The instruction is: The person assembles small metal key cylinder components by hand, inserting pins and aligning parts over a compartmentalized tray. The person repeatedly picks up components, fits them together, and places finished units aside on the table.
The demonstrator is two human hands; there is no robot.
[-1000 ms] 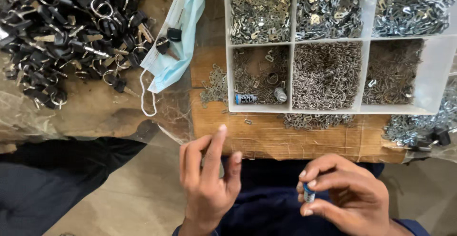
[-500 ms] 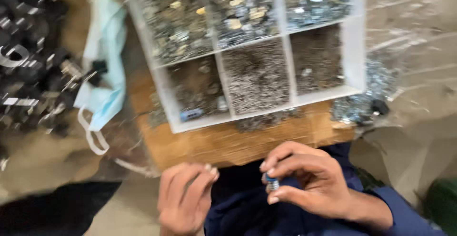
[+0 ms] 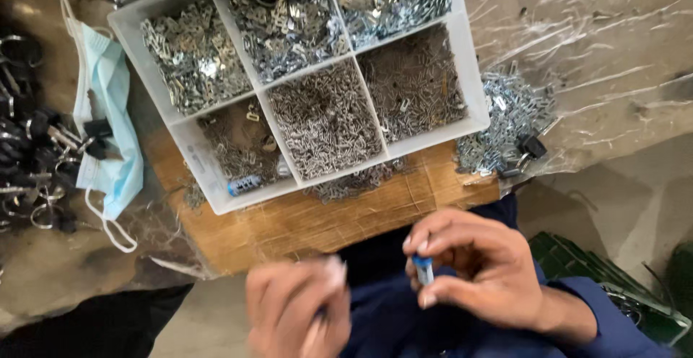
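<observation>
Head view, looking down: farthest from the hands lies clear plastic sheeting (image 3: 599,47) over the bench, and on it, ahead of both hands, a white compartment tray (image 3: 473,123) filled with small metal parts, sorted by kind. Under the tray's near edge, just ahead of the hands, is a wooden board (image 3: 303,221). Ahead and left of the left hand lie a pale blue face mask (image 3: 108,112) and, beyond it, a heap of black-and-metal clips (image 3: 32,163). Ahead of the right hand, beside the tray, sits a loose pile of bright metal parts (image 3: 505,123). Right hand (image 3: 480,275): thumb and fingertips pinched together on a small blue-capped cylinder (image 3: 424,270), held upright over the lap. Left hand (image 3: 299,315): blurred, just left of the right hand and apart from it; whether it grips anything cannot be told.
</observation>
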